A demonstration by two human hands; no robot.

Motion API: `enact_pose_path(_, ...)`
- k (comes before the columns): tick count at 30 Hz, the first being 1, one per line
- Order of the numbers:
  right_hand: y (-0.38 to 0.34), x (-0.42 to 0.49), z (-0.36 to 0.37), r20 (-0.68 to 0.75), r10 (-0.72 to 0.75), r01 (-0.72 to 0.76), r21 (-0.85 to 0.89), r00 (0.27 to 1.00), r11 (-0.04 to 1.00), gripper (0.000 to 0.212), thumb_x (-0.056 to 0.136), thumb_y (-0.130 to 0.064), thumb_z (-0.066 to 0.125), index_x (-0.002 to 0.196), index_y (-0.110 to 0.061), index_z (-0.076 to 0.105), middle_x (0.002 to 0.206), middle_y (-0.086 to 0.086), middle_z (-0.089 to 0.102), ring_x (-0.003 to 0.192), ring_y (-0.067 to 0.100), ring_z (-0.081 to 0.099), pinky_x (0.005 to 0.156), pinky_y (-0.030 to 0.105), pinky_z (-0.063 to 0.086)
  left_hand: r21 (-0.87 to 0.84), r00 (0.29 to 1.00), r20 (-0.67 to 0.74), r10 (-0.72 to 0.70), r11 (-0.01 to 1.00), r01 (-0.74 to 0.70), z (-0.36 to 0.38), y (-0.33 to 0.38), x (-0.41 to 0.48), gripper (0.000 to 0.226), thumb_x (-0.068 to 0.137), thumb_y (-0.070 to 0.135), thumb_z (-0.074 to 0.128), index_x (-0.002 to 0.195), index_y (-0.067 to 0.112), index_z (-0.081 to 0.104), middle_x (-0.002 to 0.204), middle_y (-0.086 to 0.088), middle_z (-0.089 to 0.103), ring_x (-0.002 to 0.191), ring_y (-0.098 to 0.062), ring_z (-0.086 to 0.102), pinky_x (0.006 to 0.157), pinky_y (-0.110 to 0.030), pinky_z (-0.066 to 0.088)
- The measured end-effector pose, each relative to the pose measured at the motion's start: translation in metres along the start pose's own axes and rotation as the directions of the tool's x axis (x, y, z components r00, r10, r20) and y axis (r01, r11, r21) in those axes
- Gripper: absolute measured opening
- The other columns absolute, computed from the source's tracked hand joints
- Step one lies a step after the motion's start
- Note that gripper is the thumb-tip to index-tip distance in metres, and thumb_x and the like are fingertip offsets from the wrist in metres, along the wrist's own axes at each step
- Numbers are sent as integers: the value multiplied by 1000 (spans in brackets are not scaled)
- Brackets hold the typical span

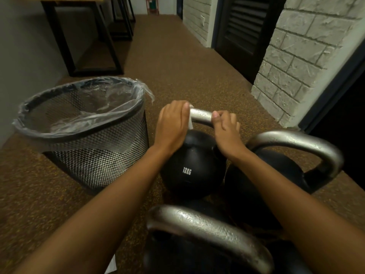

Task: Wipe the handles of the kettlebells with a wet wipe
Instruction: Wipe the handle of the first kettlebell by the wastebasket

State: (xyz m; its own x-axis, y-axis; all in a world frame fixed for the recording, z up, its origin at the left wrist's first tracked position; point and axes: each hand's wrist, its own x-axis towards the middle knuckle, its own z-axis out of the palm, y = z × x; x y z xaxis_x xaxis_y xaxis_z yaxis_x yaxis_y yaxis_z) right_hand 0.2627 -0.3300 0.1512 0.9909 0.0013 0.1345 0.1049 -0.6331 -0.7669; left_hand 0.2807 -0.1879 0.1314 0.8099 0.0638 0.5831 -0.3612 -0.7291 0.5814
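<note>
Head view: 3 kettlebells (189, 171) (262, 178) (207, 222), 1 bin (94, 161), left hand (171, 125) tight round 1 wet wipe (190, 124), right hand (227, 131) round 1 handle (201, 115).

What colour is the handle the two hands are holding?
The handle is silvery grey metal, clearest in the head view.

Three kettlebells close together on the floor (177, 66), with a bin (94, 159) at their left.

The far kettlebell (189, 171) stands in the middle, the second kettlebell (266, 175) is just beside it on the right, and the third kettlebell (207, 224) is nearest to the person, before both. On the handle (201, 115) of the far one, the left grip (171, 127) closes around the left end with the wet wipe (190, 123) under it, and the right grip (227, 131) closes around the right end. The bin is near the far kettlebell but apart. Behind the bin stands a frame (110, 46); behind at the right is a door (243, 26).
</note>
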Motion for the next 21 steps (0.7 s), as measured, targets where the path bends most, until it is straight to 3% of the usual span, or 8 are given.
enact_pose_path(3,0,0,-2,17,6,-6,0,1000,1000,38,101,-38,24,124,-15,43,131,7,35,124,25,29,109,41,22,-92,995,-89,-37,995,28,4,-8,-15,36,101,31,24,116,22,56,109,6,57,105,-9,51,97,-30,34)
enact_pose_path(8,0,1,-1,5,-2,2,-2,1000,1000,38,101,-37,24,123,-14,45,131,8,36,125,25,29,107,41,22,-304,873,-83,-480,847,436,13,-24,-16,54,96,50,13,118,21,53,111,-1,61,110,-20,55,101,-48,38)
enact_pose_path(11,1,1,0,-6,-6,6,-2,1000,1000,38,101,-37,24,123,-14,45,130,8,36,125,25,30,108,42,23,-267,922,-112,-372,905,332,10,-12,-9,41,100,38,18,101,20,55,99,1,60,101,-21,56,98,-49,39)
enact_pose_path(13,1,0,0,0,-5,5,2,1000,1000,38,101,-38,24,124,-15,44,131,8,36,125,25,30,109,43,23,-221,958,-136,-252,950,218,9,-6,-8,36,101,31,20,101,22,55,96,5,57,98,-17,55,97,-48,39)
enact_pose_path(15,1,0,-1,6,-6,6,0,1000,1000,38,101,-38,24,124,-15,44,131,8,36,124,25,30,109,42,22,-225,963,-139,-232,954,198,10,-10,-12,36,101,31,20,105,26,55,99,7,57,99,-15,55,97,-48,40)
enact_pose_path(17,1,0,-1,12,-7,7,-1,1000,1000,38,101,-38,24,123,-15,44,130,7,36,124,24,30,108,42,22,-276,937,-123,-327,918,285,10,-18,-16,37,100,37,19,107,29,55,102,5,60,101,-17,57,97,-49,41)
enact_pose_path(19,1,0,-2,10,-5,5,0,1000,1000,37,101,-37,24,122,-15,45,130,7,36,123,25,31,108,43,23,-341,863,-29,-504,817,465,7,-21,-13,45,100,39,19,113,21,57,107,-5,62,102,-20,56,99,-44,40)
enact_pose_path(21,1,1,-1,1,-4,4,-2,1000,1000,37,101,-37,24,122,-14,45,130,8,36,123,25,31,108,43,23,-353,811,61,-581,748,562,2,-21,-5,46,101,36,21,111,13,60,103,-7,63,99,-21,56,96,-38,41)
